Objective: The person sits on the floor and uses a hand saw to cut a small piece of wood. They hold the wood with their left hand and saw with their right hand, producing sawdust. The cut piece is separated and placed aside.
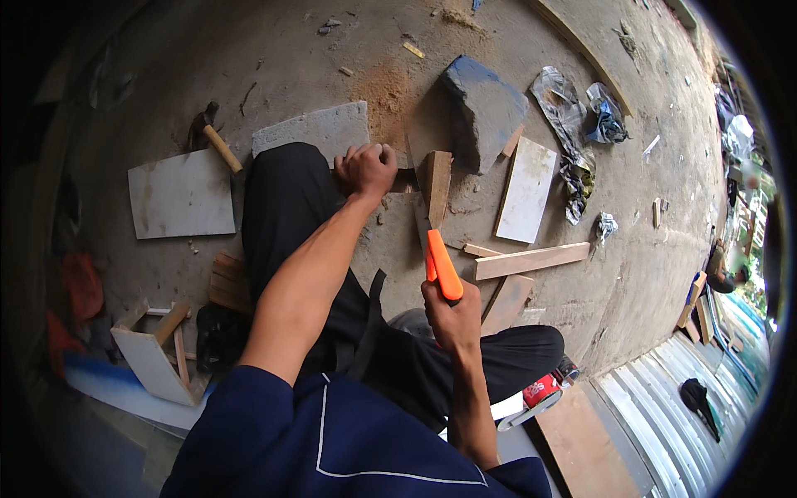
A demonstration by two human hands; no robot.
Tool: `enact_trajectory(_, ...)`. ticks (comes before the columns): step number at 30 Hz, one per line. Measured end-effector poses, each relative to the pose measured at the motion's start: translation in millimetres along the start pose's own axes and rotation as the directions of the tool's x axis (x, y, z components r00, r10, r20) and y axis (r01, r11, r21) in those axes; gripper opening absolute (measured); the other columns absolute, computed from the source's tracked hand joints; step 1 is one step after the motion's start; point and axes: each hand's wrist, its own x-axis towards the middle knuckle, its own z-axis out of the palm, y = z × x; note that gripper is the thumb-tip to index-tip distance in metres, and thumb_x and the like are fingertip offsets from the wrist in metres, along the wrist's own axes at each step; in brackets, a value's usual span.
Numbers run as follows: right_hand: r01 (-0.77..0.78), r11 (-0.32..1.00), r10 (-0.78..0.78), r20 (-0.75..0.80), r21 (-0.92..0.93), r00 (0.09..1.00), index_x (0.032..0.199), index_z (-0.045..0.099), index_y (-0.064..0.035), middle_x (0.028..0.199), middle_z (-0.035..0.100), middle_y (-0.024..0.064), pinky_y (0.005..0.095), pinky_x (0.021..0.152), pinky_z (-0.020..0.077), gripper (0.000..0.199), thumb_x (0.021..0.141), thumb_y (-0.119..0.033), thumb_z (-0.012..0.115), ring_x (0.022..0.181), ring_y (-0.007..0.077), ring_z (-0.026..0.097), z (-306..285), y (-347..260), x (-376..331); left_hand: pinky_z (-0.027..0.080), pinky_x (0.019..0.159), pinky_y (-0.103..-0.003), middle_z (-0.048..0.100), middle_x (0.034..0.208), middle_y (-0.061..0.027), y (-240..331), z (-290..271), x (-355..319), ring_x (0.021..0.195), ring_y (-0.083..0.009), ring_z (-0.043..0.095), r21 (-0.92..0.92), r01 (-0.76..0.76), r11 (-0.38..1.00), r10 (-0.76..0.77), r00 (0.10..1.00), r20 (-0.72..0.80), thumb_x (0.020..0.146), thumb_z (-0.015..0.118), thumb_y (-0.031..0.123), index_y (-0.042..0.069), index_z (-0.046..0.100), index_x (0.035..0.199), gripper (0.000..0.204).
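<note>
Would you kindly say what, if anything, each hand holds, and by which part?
The right hand grips an orange-handled handsaw by its handle; the left hand is closed; whether it holds anything cannot be told.

Spotted white lettering (544, 388) on the side of a red can (540, 393); ran at a slant, partly too small to make out.

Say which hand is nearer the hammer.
Left. The left hand is right of the hammer, past the raised knee; the right hand, gripping the orange handle, is farther right and lower in the picture.
</note>
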Motion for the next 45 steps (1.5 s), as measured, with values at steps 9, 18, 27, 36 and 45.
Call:
enact_trajectory(9, 0.137, 0.990, -0.137, -0.003, -0.035, 0.991, 0.075, 0.056, 0.0049, 0.056, 0.052, 0.0158, 0.0353, 0.053, 0.0412, 0.025, 0.079, -0.019, 0.062, 0.051, 0.0210, 0.049, -71.1, -2.8, -48.1, 0.033, 0.092, -0.041, 0.047, 0.119, -0.0094, 69.8, -111.4, -56.6, 0.116, -0.0253, 0.041, 0.153, -0.411, 0.899, 0.291, 0.820, 0.493, 0.066, 0.074, 0.044, 0.005, 0.048, 0.119, 0.070)
enact_trajectory(18, 0.076, 0.997, -0.075, -0.035, 0.023, 0.997, 0.074, 0.056, 0.0046, 0.057, 0.051, 0.0146, 0.0337, 0.054, 0.0415, 0.022, 0.079, -0.017, 0.061, 0.051, 0.0196, 0.048, -88.9, -39.3, -34.1, 0.038, 0.088, -0.041, 0.053, 0.111, -0.0092, 72.8, -96.8, -13.1, 0.108, -0.0241, 0.050, 0.153, -0.452, 0.879, 0.330, 0.808, 0.487, 0.062, 0.078, 0.038, 0.005, 0.053, 0.113, 0.065)
enact_trajectory(27, -0.006, 0.997, 0.004, 0.030, 0.080, 1.000, 0.072, 0.054, 0.0051, 0.054, 0.048, 0.0104, 0.0319, 0.053, 0.0398, 0.022, 0.079, -0.015, 0.060, 0.051, 0.0154, 0.046, -60.2, -21.3, 56.1, 0.038, 0.088, -0.039, 0.053, 0.107, -0.0076, 35.7, -34.8, 61.7, 0.108, -0.0215, 0.050, 0.183, -0.453, 0.873, 0.327, 0.821, 0.468, 0.061, 0.078, 0.034, 0.006, 0.053, 0.108, 0.060)
enact_trajectory(36, -0.011, 0.999, 0.012, 0.056, -0.030, 0.998, 0.071, 0.056, 0.0048, 0.056, 0.052, 0.0140, 0.0331, 0.052, 0.0413, 0.020, 0.079, -0.013, 0.061, 0.049, 0.0181, 0.049, -57.2, -21.9, 89.1, 0.036, 0.089, -0.038, 0.051, 0.110, -0.0066, 27.9, 16.4, 95.3, 0.110, -0.0201, 0.047, 0.157, -0.410, 0.899, 0.269, 0.796, 0.542, 0.067, 0.074, 0.040, 0.008, 0.050, 0.115, 0.063)
enact_trajectory(45, -0.022, 0.999, 0.024, 0.085, -0.024, 0.996, 0.073, 0.054, 0.0067, 0.057, 0.050, 0.0181, 0.0361, 0.054, 0.0413, 0.025, 0.079, -0.016, 0.061, 0.050, 0.0193, 0.044, -56.7, -87.5, 174.1, 0.036, 0.088, -0.038, 0.050, 0.109, -0.0065, 40.9, 19.4, 158.5, 0.110, -0.0201, 0.047, 0.177, -0.449, 0.876, 0.275, 0.765, 0.583, 0.068, 0.072, 0.044, 0.007, 0.048, 0.115, 0.065)
